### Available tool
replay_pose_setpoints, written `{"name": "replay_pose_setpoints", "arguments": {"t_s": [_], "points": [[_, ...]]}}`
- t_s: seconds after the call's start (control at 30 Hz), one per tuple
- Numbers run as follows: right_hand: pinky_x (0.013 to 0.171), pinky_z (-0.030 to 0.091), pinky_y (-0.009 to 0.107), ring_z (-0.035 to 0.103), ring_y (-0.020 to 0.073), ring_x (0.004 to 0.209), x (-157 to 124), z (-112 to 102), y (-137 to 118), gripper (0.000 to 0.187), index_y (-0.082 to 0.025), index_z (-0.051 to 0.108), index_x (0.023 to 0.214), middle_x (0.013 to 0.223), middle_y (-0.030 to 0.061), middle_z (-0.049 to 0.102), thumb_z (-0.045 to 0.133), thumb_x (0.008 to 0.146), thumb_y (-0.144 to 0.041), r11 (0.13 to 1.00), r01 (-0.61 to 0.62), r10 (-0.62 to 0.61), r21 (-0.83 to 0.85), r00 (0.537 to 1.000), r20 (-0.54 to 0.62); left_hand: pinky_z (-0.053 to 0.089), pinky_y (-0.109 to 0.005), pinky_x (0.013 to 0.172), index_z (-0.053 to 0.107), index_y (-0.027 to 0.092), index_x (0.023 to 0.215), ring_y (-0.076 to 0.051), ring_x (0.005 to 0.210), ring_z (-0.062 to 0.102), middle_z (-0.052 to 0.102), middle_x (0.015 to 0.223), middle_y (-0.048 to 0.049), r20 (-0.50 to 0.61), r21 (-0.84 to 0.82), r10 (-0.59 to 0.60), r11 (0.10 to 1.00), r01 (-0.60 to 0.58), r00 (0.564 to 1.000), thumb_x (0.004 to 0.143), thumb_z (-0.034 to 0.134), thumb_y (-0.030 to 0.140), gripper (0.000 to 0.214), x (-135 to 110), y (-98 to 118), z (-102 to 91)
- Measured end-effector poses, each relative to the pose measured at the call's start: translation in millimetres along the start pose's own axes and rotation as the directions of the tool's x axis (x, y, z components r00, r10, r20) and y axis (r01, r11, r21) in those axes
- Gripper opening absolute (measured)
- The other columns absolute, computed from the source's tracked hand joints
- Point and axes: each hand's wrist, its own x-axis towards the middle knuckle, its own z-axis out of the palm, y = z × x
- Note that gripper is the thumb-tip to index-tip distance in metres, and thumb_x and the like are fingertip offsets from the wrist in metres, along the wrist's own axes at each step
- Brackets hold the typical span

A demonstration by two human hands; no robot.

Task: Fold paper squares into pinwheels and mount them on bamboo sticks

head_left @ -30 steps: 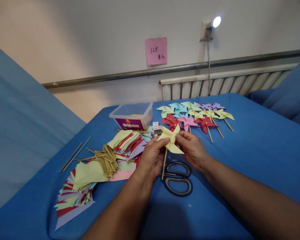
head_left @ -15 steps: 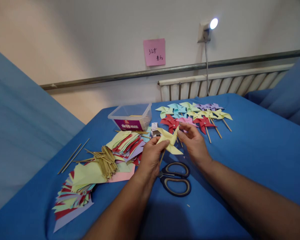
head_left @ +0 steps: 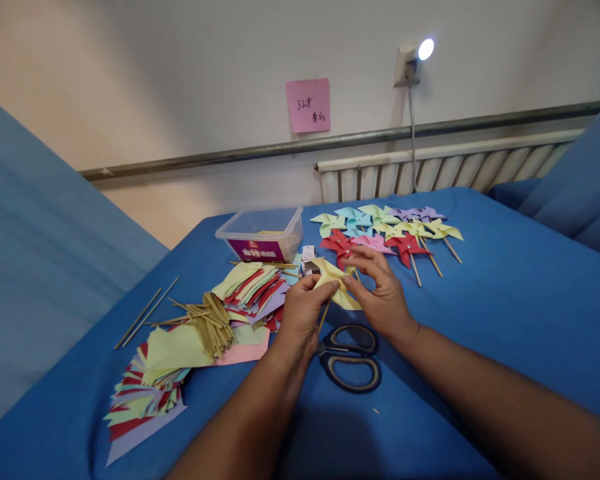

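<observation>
At your far left two rods (head_left: pixel 146 313) lie side by side on the counter (head_left: pixel 485 287), unused as things stand. Next comes a fan of coloured paper (head_left: pixel 150 393), then a heap of sticks (head_left: pixel 214 327) partly over it, and a stack (head_left: pixel 253 287) of more paper just beyond; so you have plenty of loose stock left to work through. Behind the stack stands the clear box (head_left: pixel 260 251), its contents too indistinct to name, with a small carton (head_left: pixel 309 253) near it, partly hidden. In the middle you have a yellow pinwheel (head_left: pixel 333 273) up off the counter, its blades folded in and a stick slanting down below it; I'd judge it close to complete, though whether its centre is fastened doesn't show. Your left hand (head_left: pixel 303 312) grips it, thumb pressed on the paper. Below lie the scissors (head_left: pixel 350 357), handles toward you and not in use. Your right hand (head_left: pixel 387 303) has its thumb at the pinwheel's centre and its fingers curved loosely around; you may be pinching there, but I cannot tell. Beyond that hand, at the back right, about a dozen made-up pinwheels (head_left: pixel 391 231) lie bunched in several colours, apparently done.
</observation>
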Motion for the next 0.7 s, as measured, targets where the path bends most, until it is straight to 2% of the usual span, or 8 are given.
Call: {"name": "replay_pose_setpoints", "arguments": {"t_s": [0.1,0.2,0.3,0.5,0.6,0.7], "points": [[0.086,0.051,0.041,0.057,0.024,0.111,-4,5,-1,0.053,-0.026,0.048,0.126,0.129,0.0108,0.053,0.07,0.078,-0.035,0.992,-0.118,0.12,0.048,0.992,-0.031,0.048,-0.026,0.063,0.068,0.011,0.082,-0.015,0.06,0.062,0.069,0.07,-0.0051,0.002,-0.102,-0.023,0.995,0.023,1.0,0.057,0.077,0.018,0.028,-1,3,0.7],[0.085,0.051,0.042,0.06,0.0238,0.102,-11,11,-2,0.064,-0.023,0.045,0.122,0.119,0.0102,0.058,0.078,0.069,-0.039,0.99,-0.139,0.139,-0.006,0.99,0.024,0.046,-0.023,0.06,0.066,0.012,0.079,-0.013,0.06,0.06,0.068,0.069,-0.0033,-0.03,-0.152,-0.013,0.988,0.008,0.999,0.057,0.076,0.014,0.025,0,7,1.4],[0.084,0.052,0.041,0.062,0.0227,0.095,-16,15,-4,0.055,-0.023,0.047,0.116,0.111,0.0083,0.062,0.076,0.07,-0.036,0.989,-0.135,0.14,-0.065,0.986,0.086,0.045,-0.021,0.061,0.065,0.012,0.078,-0.012,0.061,0.06,0.067,0.068,-0.0014,-0.046,-0.187,0.008,0.982,-0.017,0.999,0.057,0.076,0.012,0.024,0,8,2.3],[0.078,0.052,0.036,0.065,0.0196,0.083,-15,14,-5,0.019,-0.022,0.056,0.096,0.091,0.0039,0.067,0.065,0.082,-0.032,0.986,-0.16,0.166,-0.054,0.977,0.136,0.044,-0.02,0.059,0.062,0.012,0.07,-0.009,0.057,0.057,0.063,0.061,0.0014,-0.028,-0.262,-0.006,0.965,-0.001,1.0,0.056,0.076,0.01,0.02,-2,8,4.1],[0.079,0.051,0.035,0.065,0.0195,0.085,-13,14,-7,0.026,-0.021,0.057,0.097,0.094,0.0045,0.067,0.069,0.078,-0.034,0.965,-0.254,0.246,0.06,0.963,0.114,0.046,-0.021,0.063,0.064,0.012,0.074,-0.01,0.061,0.059,0.066,0.066,-0.0005,-0.017,-0.266,0.001,0.964,-0.006,1.0,0.057,0.076,0.011,0.021,-2,7,3.6],[0.079,0.052,0.035,0.065,0.0196,0.086,-8,15,-10,0.037,-0.02,0.057,0.101,0.097,0.0056,0.068,0.073,0.073,-0.039,0.838,-0.442,0.419,0.32,0.897,0.143,0.047,-0.022,0.062,0.065,0.013,0.077,-0.012,0.061,0.06,0.067,0.068,-0.002,-0.021,-0.234,-0.004,0.972,-0.001,1.0,0.056,0.077,0.012,0.024,-2,6,3.5]]}}
